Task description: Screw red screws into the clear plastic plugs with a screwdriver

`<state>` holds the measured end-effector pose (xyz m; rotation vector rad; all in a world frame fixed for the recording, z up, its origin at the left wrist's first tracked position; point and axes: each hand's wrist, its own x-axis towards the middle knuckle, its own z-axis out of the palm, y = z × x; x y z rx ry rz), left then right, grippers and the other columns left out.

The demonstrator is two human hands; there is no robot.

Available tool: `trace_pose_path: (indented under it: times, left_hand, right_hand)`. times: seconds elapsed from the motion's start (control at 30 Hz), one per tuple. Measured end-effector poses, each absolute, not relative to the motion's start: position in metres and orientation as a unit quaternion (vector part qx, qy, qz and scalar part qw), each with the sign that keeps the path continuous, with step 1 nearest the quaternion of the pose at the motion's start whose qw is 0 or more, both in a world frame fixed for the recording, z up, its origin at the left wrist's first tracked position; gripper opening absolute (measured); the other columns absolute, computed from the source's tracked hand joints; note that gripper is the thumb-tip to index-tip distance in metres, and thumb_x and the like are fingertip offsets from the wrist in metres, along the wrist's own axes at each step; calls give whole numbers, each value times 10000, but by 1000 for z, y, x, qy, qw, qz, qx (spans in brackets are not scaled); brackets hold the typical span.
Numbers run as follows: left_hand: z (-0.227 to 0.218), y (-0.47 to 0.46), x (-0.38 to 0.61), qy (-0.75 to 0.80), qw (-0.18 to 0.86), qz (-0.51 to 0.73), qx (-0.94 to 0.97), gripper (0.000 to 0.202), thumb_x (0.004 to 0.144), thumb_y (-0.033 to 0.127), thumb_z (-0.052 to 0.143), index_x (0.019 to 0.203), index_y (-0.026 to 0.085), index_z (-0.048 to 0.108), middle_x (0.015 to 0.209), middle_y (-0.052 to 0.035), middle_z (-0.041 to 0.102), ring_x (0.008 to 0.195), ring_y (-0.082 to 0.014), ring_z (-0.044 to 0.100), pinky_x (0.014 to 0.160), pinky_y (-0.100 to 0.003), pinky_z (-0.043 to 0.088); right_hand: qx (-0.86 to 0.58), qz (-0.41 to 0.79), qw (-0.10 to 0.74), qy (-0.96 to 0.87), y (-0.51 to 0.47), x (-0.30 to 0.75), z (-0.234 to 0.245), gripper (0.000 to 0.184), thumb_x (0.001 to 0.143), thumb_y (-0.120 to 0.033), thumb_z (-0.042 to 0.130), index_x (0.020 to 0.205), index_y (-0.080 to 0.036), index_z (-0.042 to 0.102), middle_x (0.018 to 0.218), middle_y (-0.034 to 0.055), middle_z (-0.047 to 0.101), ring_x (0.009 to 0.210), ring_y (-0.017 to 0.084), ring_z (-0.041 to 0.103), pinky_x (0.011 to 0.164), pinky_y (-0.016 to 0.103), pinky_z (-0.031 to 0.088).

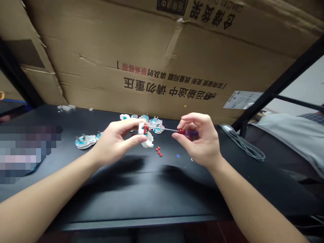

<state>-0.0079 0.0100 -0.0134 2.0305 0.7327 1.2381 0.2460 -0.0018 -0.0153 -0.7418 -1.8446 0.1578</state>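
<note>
So, what does the left hand [113, 143] have?

A white plug housing [141, 132], gripped between thumb and fingers and held above the tabletop [126, 192], near the middle of the frame. The fingers hide part of it, but a red part [145, 130] shows at its right end.

And the right hand [199, 138]?

Mostly closed, its thumb and fingertips pinching a screwdriver [188, 132] with a red-and-purple handle. The thin shaft points left toward the red part, but the tip is too small to tell whether it touches.

What's below them?

A curved white plastic piece [148, 141] sits just under the housing; I can't tell if they touch. Two small red pieces [158, 151] lie on the tabletop to its right.

And farther out?

White-and-blue plugs [152, 123] cluster toward the back, partly hidden by the hands, and another plug [85, 141] lies left of them. A pixelated patch [25, 153] at the left edge can't be made out. A grey cable [243, 145] lies at right, below a cardboard carton [152, 67] with upside-down printing.
</note>
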Motion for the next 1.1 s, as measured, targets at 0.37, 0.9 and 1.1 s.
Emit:
trace_pose_path:
  times: [0.37, 0.9, 1.1]
  left_hand:
    - [-14, 12, -7, 319, 208, 411, 828, 385, 886, 429, 656, 1192, 201, 703, 1101, -62, 762, 981, -231, 704, 876, -293, 538]
    - [-21, 5, 4, 301, 135, 310, 892, 392, 927, 423, 609, 1252, 209, 649, 1162, -78, 741, 993, -227, 693, 910, -329, 517]
    - [-15, 1, 7, 328, 181, 291, 880, 314, 941, 446, 560, 1106, 203, 673, 1021, -44, 751, 872, -198, 682, 792, -287, 513]
  right_hand:
    - [-406, 109, 440, -794, -1, 240, -12, 85, 897, -247, 622, 870, -195, 683, 754, 12, 661, 652, 135, 566, 610, 263, 444]
    - [-382, 337, 406, -759, -9, 215, -25, 246, 950, -365, 553, 810, -173, 616, 750, -1, 607, 665, 122, 516, 639, 255, 418]
    - [-386, 215, 379, -813, -5, 220, -27, 185, 953, -304, 543, 839, -183, 625, 682, -19, 582, 585, 108, 465, 590, 241, 389]
